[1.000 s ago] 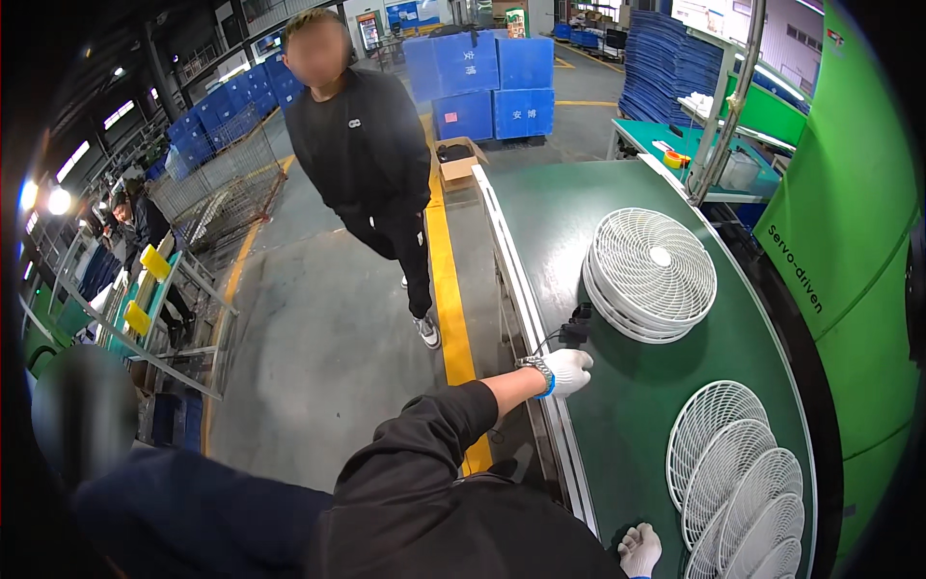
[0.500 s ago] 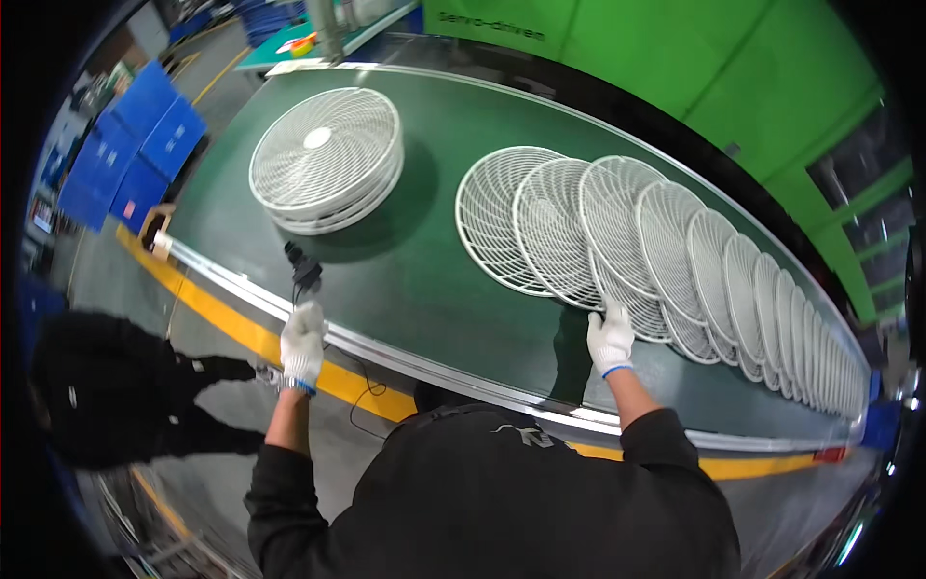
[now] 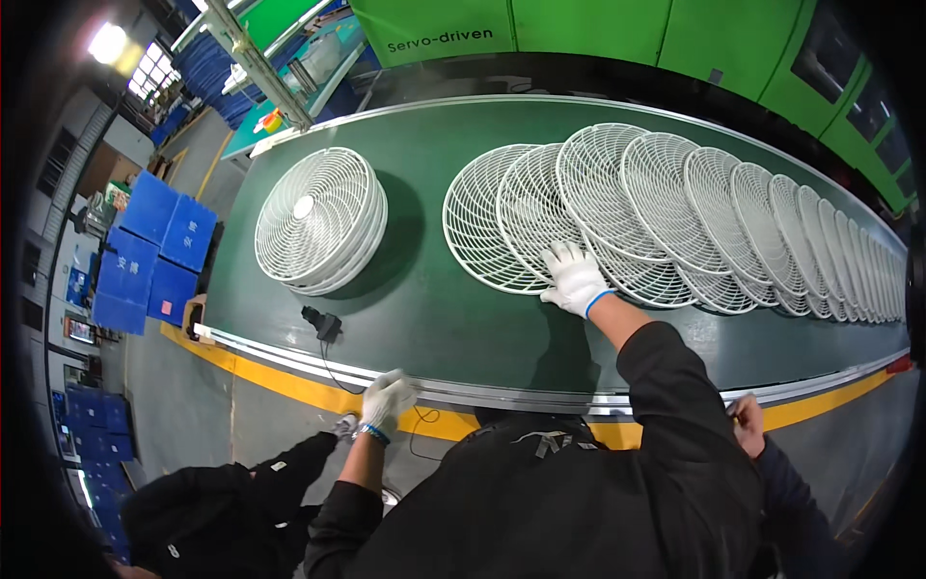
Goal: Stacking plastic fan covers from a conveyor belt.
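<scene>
My gloved right hand (image 3: 576, 278) rests over the lower rim of a white round fan grille (image 3: 535, 217), second from the left in an overlapping row. Its fingers are stretched apart on the mesh. The leftmost grille (image 3: 473, 227) of the row lies partly under that one. More grilles (image 3: 603, 183) fan out to the right. By the near edge of the green bench (image 3: 424, 328) hovers my gloved left hand (image 3: 389, 399), smeared by motion, away from the grilles. A stack of white grilles (image 3: 313, 217) stands at the left of the bench.
A small black device (image 3: 324, 324) with a cord lies near the bench's front edge. A green machine (image 3: 598, 43) runs along the back. Blue boxes (image 3: 154, 241) stand at the left. One person (image 3: 222, 516) is at lower left; another person's hand (image 3: 748, 425) shows at right.
My right hand has moved up and left onto the second grille. My left hand has shifted right and nearer my body. The view has turned, and another person's hand now shows at right.
</scene>
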The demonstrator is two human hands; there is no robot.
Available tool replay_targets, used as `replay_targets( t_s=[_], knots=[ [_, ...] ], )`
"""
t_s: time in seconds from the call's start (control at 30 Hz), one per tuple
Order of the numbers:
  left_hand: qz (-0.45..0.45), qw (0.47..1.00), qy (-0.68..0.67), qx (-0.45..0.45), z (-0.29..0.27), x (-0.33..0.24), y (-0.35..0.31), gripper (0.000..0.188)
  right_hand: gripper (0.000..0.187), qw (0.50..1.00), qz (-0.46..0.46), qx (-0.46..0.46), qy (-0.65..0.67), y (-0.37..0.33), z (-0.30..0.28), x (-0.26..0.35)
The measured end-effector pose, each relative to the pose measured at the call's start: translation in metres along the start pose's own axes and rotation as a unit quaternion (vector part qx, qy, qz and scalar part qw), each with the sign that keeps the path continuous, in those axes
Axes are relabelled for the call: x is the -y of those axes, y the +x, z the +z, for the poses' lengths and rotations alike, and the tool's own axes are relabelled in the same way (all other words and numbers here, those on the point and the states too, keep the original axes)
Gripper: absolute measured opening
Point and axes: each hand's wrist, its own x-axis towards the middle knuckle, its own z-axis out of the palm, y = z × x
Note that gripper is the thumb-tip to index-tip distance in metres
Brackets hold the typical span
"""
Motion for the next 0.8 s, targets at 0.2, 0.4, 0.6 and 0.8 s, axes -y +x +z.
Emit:
replay_targets(
  t_s=[0.2,0.4,0.6,0.8],
  knots=[
    [-0.014,0.982,-0.131,0.134,0.103,-0.01,0.103,0.037,0.075,0.996,0.007,0.042,-0.076,0.003,0.006,-0.017],
    [-0.073,0.936,-0.263,0.223,0.196,-0.033,0.176,0.017,0.049,0.991,0.037,0.003,-0.13,-0.002,0.011,-0.003],
    [-0.086,0.968,-0.221,0.087,0.253,-0.081,0.162,0.011,0.044,0.98,-0.019,-0.195,-0.015,-0.01,-0.045,-0.007],
    [0.136,0.975,-0.128,0.117,0.268,-0.164,0.152,0.015,0.03,0.924,0.009,-0.376,0.064,-0.011,-0.137,-0.009]
  ],
)
